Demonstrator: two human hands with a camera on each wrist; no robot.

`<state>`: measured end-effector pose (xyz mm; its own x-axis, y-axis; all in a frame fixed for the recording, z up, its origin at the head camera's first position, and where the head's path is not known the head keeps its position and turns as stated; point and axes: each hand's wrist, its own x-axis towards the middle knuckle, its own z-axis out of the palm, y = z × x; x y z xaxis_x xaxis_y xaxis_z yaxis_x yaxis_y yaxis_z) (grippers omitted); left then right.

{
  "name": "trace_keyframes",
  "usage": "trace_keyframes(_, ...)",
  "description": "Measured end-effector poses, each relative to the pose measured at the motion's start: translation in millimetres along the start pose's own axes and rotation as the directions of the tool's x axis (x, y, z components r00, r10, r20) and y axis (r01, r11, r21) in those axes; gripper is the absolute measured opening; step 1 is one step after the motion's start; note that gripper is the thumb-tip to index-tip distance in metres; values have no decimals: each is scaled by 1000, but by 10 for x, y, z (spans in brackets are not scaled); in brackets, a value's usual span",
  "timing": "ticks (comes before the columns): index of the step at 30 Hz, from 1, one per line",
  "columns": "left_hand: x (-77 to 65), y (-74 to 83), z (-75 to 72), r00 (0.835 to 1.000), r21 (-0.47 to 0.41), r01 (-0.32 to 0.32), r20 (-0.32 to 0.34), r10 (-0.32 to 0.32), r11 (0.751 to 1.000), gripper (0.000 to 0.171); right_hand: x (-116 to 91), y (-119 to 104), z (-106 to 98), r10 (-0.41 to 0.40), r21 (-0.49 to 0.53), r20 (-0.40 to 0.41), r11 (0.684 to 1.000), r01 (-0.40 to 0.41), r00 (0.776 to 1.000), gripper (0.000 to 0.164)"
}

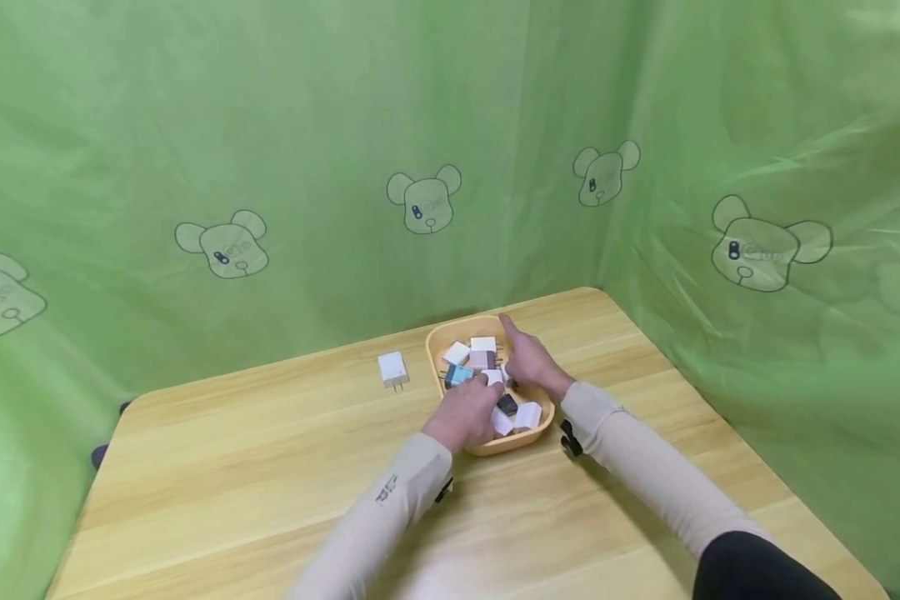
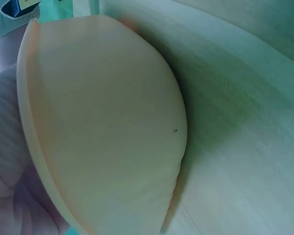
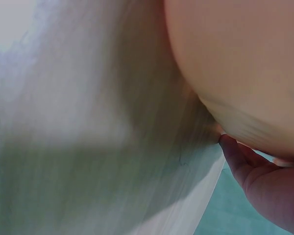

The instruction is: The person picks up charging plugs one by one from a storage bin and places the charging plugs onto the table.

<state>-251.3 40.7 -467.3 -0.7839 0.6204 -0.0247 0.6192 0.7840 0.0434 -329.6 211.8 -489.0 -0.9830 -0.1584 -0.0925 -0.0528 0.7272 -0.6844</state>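
Observation:
An orange-yellow tray [image 1: 510, 447] holds several plug-in chargers, mostly white, with a blue charger [image 1: 459, 376], a pinkish charger [image 1: 482, 360] and a black charger [image 1: 507, 405] among them. My left hand [image 1: 467, 412] reaches over the near left rim, its fingers down among the chargers. From the right side my right hand [image 1: 531, 362] comes in over the rim, one finger stretched along the tray's far right edge. Beside its lower fingers lies a white charger [image 1: 506, 373]. Both wrist views show mainly the tray's outer wall [image 2: 108, 117], hiding what the fingertips touch inside.
A single white charger [image 1: 393, 368] with its prongs toward me lies on the wooden table [image 1: 270, 467], left of the tray. Green curtains [image 1: 307, 125] with bear-head prints stand behind the table and along its right side.

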Motion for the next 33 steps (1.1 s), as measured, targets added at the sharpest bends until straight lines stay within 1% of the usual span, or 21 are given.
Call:
trace_keyframes(4, 5, 10, 10, 1000, 48, -13, -26, 14, 999, 47, -11, 2, 3, -7, -8, -10, 1000, 7, 1000, 104)
trace_keyframes(7, 21, -5, 16, 999, 60, -23, -42, 26, 998, 45, -11, -14, -3, -11, -15, -14, 1000, 11, 1000, 105)
trace_keyframes(14, 25, -43, 27, 999, -33, -32, -16, 31, 999, 38, -15, -19, 5, -15, -31, -12, 999, 14, 1000, 104)
trace_keyframes(19, 9, -44, -18, 998, -39, -45, -48, 43, 998, 41, -11, -12, 5, -5, -11, -11, 1000, 5, 1000, 103)
trace_keyframes(22, -7, -40, -51, 998, -48, -46, -55, 43, 998, 46, -6, -7, 3, -10, -21, -12, 1000, 10, 1000, 103)
trace_keyframes(25, -19, -40, -68, 998, -83, -37, -55, 33, 996, 49, -7, 0, 6, -14, -35, -9, 999, 14, 1000, 102)
trace_keyframes(29, -26, -54, -87, 996, -136, -39, -88, 27, 990, 48, -9, 11, 6, -24, -32, -10, 999, 24, 1000, 103)
trace_keyframes(33, -31, -80, -125, 993, -168, -45, -119, 25, 985, 44, -12, 12, 5, -26, -24, -15, 999, 26, 1000, 104)
